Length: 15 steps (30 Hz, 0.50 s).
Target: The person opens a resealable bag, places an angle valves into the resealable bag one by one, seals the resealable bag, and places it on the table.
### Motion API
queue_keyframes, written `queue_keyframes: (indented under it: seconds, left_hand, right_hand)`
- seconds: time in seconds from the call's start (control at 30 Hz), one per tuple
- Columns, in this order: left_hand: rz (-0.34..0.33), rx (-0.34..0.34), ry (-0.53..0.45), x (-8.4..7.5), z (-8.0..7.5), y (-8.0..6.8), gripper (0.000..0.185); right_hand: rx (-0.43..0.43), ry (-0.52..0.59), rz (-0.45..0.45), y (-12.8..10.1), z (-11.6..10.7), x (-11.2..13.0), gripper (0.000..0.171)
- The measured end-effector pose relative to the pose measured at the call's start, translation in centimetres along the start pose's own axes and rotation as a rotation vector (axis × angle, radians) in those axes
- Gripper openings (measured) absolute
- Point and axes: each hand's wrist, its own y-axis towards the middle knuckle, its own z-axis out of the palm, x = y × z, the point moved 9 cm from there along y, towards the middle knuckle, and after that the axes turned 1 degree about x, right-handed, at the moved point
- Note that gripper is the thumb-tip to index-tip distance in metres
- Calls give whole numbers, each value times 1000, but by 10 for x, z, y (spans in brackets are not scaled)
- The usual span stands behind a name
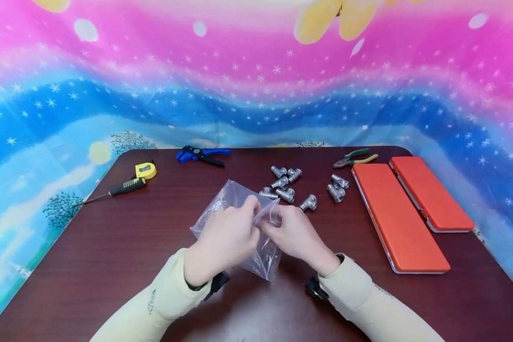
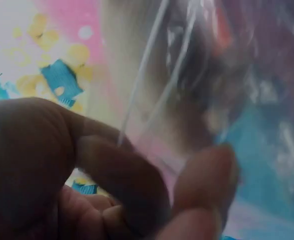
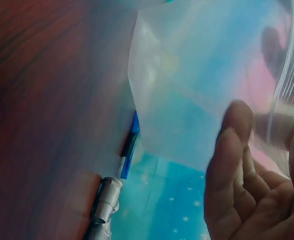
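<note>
Both hands hold a clear plastic zip bag [image 1: 262, 263] over the middle of the table. My left hand [image 1: 226, 237] pinches it by the mouth, thumb and fingers curled at the edge. Across from it, my right hand [image 1: 299, 237] grips the other side of the mouth, where the ridged zip strip [image 3: 286, 75] shows in the right wrist view. The bag's mouth stands partly apart between the hands. Just beyond the bag lie several silver metal pipe tees [image 1: 285, 194], some in a cluster and others a little to the right [image 1: 336, 192].
Two orange-lidded cases [image 1: 399, 218] lie side by side at the right. Pliers [image 1: 355, 158] rest behind them. At the back left is a blue and black cutting tool [image 1: 202, 155]. A yellow tape measure [image 1: 146, 170] and a screwdriver [image 1: 128, 186] lie at the left edge.
</note>
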Motion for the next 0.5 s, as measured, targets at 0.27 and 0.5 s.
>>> queue_keyframes:
  seconds: [0.27,0.5]
  left_hand:
    - [-33,16,46,6,12,4,29]
    - [-125,65,35,16,-17,3,41]
  right_hand:
    - [-42,-32,-27,3,-3,5,18]
    - [-47,-98,67,5,-10,-16,10]
